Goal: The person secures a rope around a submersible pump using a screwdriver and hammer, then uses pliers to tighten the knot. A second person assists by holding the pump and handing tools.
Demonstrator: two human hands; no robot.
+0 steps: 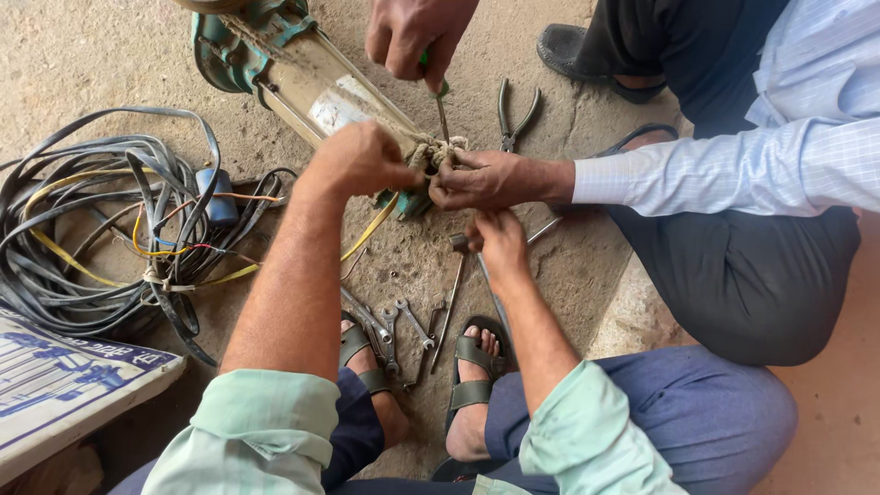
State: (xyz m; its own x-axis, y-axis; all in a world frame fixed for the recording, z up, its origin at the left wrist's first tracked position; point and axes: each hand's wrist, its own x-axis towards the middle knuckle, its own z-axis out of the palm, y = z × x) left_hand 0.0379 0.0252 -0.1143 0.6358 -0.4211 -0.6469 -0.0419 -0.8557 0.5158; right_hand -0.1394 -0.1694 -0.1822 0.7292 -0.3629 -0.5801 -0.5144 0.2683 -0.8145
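Pump (302,78) end (dirty, wire-wound) gripped by left hand (357,160); right hand (500,240) clamps a hammer (458,244).

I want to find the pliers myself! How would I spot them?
Start at the long, dusty metal pump body lying on the sandy ground. Just past its wire-wrapped end, near a co-worker's white-sleeved hand, lie the dark-handled steel pliers. Unlike the flat silver spanners by the sandals, they have two curved handles spread apart.
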